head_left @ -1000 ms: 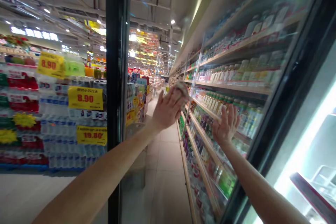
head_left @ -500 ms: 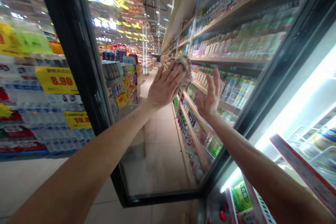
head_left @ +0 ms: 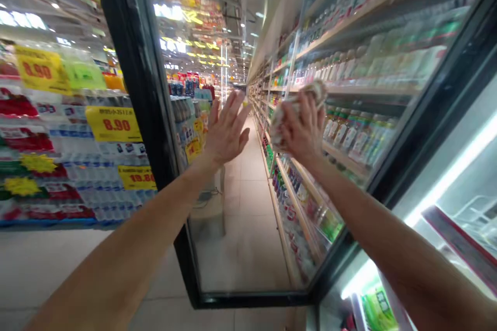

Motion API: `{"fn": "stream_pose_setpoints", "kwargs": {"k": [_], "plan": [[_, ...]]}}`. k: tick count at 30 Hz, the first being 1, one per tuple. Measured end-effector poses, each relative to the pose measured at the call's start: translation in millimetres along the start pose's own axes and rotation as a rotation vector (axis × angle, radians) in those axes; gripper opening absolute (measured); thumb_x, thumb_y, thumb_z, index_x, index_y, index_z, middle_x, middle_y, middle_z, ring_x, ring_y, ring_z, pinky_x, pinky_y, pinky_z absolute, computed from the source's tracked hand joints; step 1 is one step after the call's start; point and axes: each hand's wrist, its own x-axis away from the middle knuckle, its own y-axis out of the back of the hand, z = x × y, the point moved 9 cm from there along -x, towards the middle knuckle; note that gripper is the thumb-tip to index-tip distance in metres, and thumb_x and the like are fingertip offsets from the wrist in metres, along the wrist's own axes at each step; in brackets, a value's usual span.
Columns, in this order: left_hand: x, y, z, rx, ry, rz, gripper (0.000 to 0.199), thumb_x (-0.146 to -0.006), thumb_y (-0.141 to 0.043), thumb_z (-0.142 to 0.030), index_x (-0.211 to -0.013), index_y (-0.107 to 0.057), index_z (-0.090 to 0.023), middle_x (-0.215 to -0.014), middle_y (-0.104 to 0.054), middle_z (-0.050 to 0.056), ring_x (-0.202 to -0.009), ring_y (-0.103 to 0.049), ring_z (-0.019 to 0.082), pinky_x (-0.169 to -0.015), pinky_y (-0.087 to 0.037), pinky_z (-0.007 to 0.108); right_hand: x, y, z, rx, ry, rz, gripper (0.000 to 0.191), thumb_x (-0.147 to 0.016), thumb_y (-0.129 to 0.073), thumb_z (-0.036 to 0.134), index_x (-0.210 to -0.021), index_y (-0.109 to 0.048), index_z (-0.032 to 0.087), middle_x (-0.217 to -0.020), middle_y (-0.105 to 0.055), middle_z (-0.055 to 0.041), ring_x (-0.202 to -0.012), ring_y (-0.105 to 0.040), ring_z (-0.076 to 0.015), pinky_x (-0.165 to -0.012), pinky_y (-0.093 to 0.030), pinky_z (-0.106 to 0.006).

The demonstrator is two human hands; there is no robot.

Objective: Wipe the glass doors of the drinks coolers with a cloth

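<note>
A glass cooler door (head_left: 248, 248) in a black frame stands swung out before me. Under the fingers of my right hand (head_left: 305, 132) is a crumpled, pale patterned cloth (head_left: 279, 126), pressed to the upper middle of the glass. Some of the cloth sticks out on both sides of that hand. Farther left, my left hand (head_left: 227, 132) is bare, its fingers spread, at or just in front of the glass; whether it touches I cannot tell.
Lit cooler shelves (head_left: 462, 248) with packaged goods lie to the right. Left of the door rise stacked bottle packs (head_left: 97, 165) with yellow price signs (head_left: 116, 123). Shelves of bottles (head_left: 349, 129) and a tiled aisle floor (head_left: 248, 196) show in the glass.
The cloth has passed from my left hand to my right hand and sits farther right on the glass. My left hand is now empty. The view has shifted slightly left.
</note>
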Motion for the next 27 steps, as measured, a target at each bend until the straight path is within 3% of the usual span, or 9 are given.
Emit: {"fn": "stream_pose_setpoints", "kwargs": {"k": [4, 6, 9, 11, 14, 16, 23, 25, 27], "plan": [[-1, -1.4, -7, -0.071, -0.016, -0.036, 0.050, -0.089, -0.037, -0.029, -0.138, -0.031, -0.021, -0.148, -0.030, 0.009, -0.141, -0.011, 0.020, -0.115, -0.008, 0.047, 36, 53, -145, 0.082, -0.509, -0.259, 0.052, -0.090, -0.036, 0.033, -0.134, -0.043, 0.006, -0.144, -0.030, -0.0251, -0.136, -0.025, -0.0350, -0.107, -0.023, -0.053], [0, 0.4, -9, -0.090, -0.035, -0.074, 0.052, -0.088, -0.039, -0.027, -0.139, -0.030, -0.020, -0.148, -0.031, 0.010, -0.141, -0.012, 0.021, -0.115, -0.010, 0.047, 46, 70, -183, 0.051, -0.629, -0.382, 0.057, -0.087, -0.036, 0.026, -0.137, -0.033, -0.003, -0.143, -0.027, -0.0305, -0.137, -0.022, -0.0370, -0.109, -0.019, -0.053], [2, 2.4, -7, -0.089, -0.045, -0.132, 0.054, -0.088, -0.041, -0.026, -0.140, -0.028, -0.022, -0.146, -0.033, 0.011, -0.140, -0.016, 0.022, -0.114, -0.013, 0.048, 30, 65, -163, 0.032, -0.553, -0.446, 0.057, -0.084, -0.036, 0.022, -0.137, -0.031, 0.000, -0.141, -0.033, -0.0277, -0.136, -0.026, -0.0336, -0.109, -0.024, -0.053], [2, 2.5, -5, -0.088, -0.051, -0.155, 0.056, -0.087, -0.043, -0.026, -0.141, -0.026, -0.023, -0.145, -0.034, 0.011, -0.139, -0.019, 0.022, -0.114, -0.014, 0.047, 7, 45, -115, 0.010, -0.409, -0.413, 0.056, -0.084, -0.037, 0.024, -0.138, -0.031, 0.010, -0.139, -0.039, -0.0194, -0.133, -0.035, -0.0267, -0.106, -0.033, -0.048], [2, 2.7, -4, -0.118, -0.070, -0.170, 0.059, -0.087, -0.045, -0.026, -0.142, -0.023, -0.023, -0.145, -0.036, 0.011, -0.138, -0.022, 0.022, -0.114, -0.016, 0.046, -24, 8, -25, -0.053, 0.028, -0.205, 0.052, -0.087, -0.036, 0.022, -0.138, -0.033, 0.016, -0.136, -0.045, -0.0152, -0.133, -0.035, -0.0217, -0.106, -0.034, -0.046], [2, 4.1, -5, -0.140, -0.081, -0.184, 0.061, -0.086, -0.045, -0.025, -0.142, -0.023, -0.022, -0.144, -0.037, 0.011, -0.138, -0.022, 0.021, -0.114, -0.016, 0.046, -26, -1, -5, -0.011, 0.177, -0.109, 0.045, -0.087, -0.038, 0.022, -0.132, -0.043, 0.021, -0.134, -0.048, -0.0123, -0.132, -0.036, -0.0214, -0.108, -0.030, -0.047], [2, 6.2, -8, -0.130, -0.053, -0.198, 0.061, -0.086, -0.044, -0.023, -0.143, -0.023, -0.023, -0.144, -0.035, 0.010, -0.138, -0.023, 0.022, -0.114, -0.017, 0.047, -4, 64, -172, 0.176, -0.465, -0.442, 0.046, -0.089, -0.032, 0.028, -0.132, -0.045, 0.018, -0.145, -0.030, -0.0184, -0.132, -0.032, -0.0329, -0.099, -0.031, -0.061], [2, 5.9, -8, -0.118, -0.060, -0.201, 0.062, -0.086, -0.045, -0.022, -0.143, -0.023, -0.023, -0.144, -0.035, 0.010, -0.138, -0.022, 0.022, -0.114, -0.017, 0.047, -11, 62, -172, 0.169, -0.510, -0.476, 0.048, -0.090, -0.029, 0.028, -0.135, -0.042, 0.016, -0.144, -0.031, -0.0206, -0.133, -0.031, -0.0323, -0.099, -0.032, -0.059], [2, 5.4, -7, -0.118, -0.068, -0.203, 0.062, -0.085, -0.046, -0.022, -0.143, -0.022, -0.023, -0.144, -0.036, 0.010, -0.138, -0.023, 0.022, -0.114, -0.017, 0.047, -31, 43, -135, 0.139, -0.429, -0.390, 0.049, -0.090, -0.032, 0.030, -0.135, -0.041, 0.017, -0.144, -0.032, -0.0194, -0.135, -0.028, -0.0313, -0.102, -0.030, -0.057]]}}
